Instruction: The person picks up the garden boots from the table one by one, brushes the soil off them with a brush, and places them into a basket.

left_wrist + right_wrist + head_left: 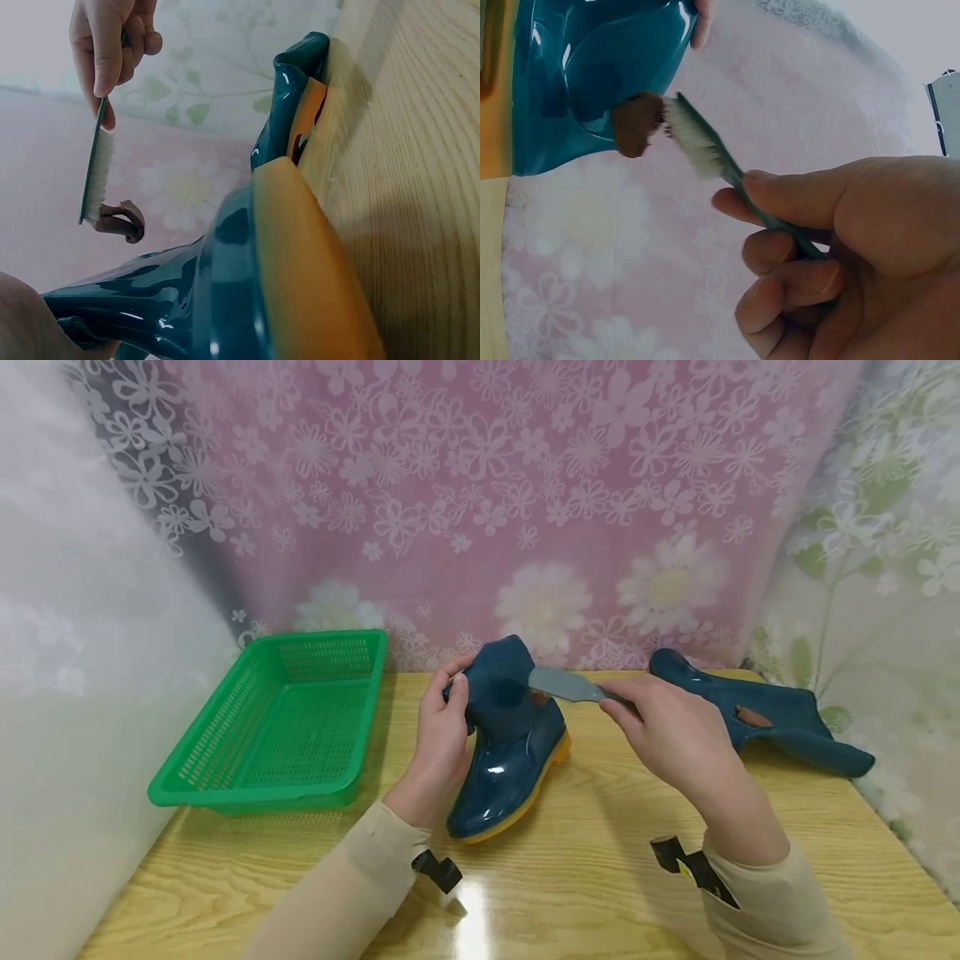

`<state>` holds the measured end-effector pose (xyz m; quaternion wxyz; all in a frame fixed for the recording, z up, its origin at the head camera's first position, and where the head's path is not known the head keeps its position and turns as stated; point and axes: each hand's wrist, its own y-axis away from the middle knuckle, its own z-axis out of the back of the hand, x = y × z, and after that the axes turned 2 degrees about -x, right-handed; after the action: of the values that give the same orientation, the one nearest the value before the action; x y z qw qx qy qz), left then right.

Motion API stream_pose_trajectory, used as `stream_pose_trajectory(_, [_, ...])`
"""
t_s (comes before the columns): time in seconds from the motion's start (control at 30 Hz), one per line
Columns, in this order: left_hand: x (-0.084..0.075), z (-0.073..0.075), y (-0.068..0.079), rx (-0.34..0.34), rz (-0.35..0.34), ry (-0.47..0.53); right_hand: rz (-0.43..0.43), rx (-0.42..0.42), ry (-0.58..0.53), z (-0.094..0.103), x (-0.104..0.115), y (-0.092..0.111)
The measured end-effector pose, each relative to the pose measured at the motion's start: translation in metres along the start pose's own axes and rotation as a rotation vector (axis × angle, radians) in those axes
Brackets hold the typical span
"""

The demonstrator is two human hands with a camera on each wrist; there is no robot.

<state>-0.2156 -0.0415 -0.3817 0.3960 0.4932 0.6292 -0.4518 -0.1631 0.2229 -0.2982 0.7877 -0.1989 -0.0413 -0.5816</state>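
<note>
Left hand (441, 722) grips boot (501, 785), toe nearward-left; right hand (678, 727) grips brush (566, 685), crosswise, bristle end left.

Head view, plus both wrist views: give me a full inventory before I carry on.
Held rain boot: 1, dark teal, orange sole, centre
Other rain boot: 1, dark teal, far right
Scrub brush: 1, grey-green, white bristles, beside held boot
Brown pieces: 2, brown, one at bristles, one at other boot
Plastic basket: 1, green, left
Wooden table: 1, light brown, beneath
Floral backdrop: 1, pink, behind
Side sheets: 2, whitish, left and right
Wrist devices: 2, black, at cuffs
Sleeves: 2, beige, foreground
Left hand: 1, bare, gripping held boot
Right hand: 1, bare, gripping brush
</note>
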Motion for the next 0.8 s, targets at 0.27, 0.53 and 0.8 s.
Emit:
stream_pose_trajectory(0.27, [0.001,0.001,0.003,0.000,-0.024,0.004,-0.023,-0.080,-0.046,-0.010,-0.013,0.015])
stream_pose_trajectory(0.53, [-0.005,-0.001,0.005,-0.010,-0.020,-0.031,-0.040,-0.080,-0.017,-0.011,-0.028,0.023])
stream_pose_trajectory(0.8, [-0.024,0.000,0.004,-0.005,-0.068,-0.073,0.005,-0.077,-0.006,-0.003,-0.032,0.025])
